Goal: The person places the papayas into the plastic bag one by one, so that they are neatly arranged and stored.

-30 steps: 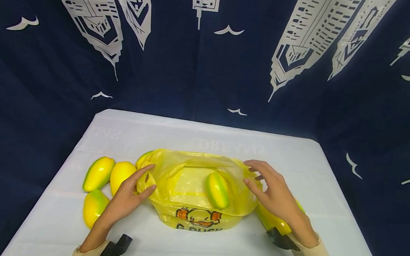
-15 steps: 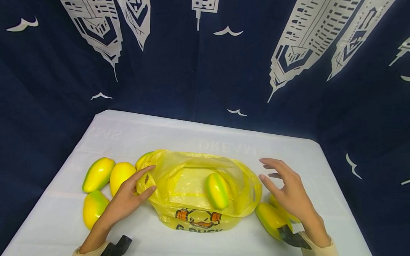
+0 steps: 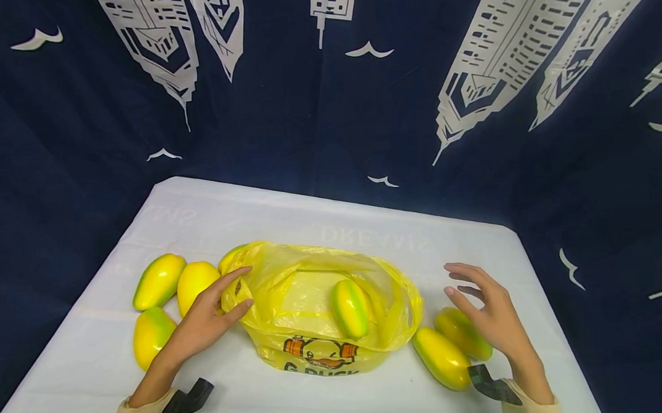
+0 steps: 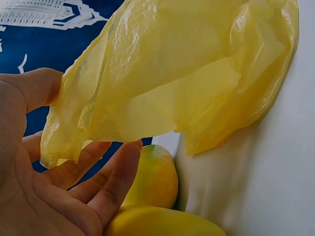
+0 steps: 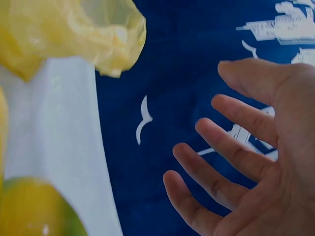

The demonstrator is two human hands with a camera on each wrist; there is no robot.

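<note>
A yellow plastic bag [image 3: 308, 315] with a printed cartoon duck stands with its mouth wide. Inside lies a yellow-green mango [image 3: 350, 308]. My left hand [image 3: 208, 315] is at the bag's left rim, thumb and index finger spread apart. In the left wrist view, the bag's edge [image 4: 74, 118] hangs against the thumb and between it and the other loosely bent fingers. To the right of the bag, apart from it, my right hand [image 3: 491, 316] hovers with relaxed fingers and holds nothing. Two mangoes [image 3: 442, 357] lie below it, close together.
Several more mangoes [image 3: 159, 280] lie left of the bag, one partly hidden behind its rim. A white cloth [image 3: 286, 202] covers the table. Behind it hangs a dark blue curtain [image 3: 283, 128] with white buildings and birds. Both wrists carry a black mount [image 3: 188, 398].
My right hand has moved from the bag's right rim out to the right, uncovering the two mangoes there. The left hand and the bag's left side have stayed in place.
</note>
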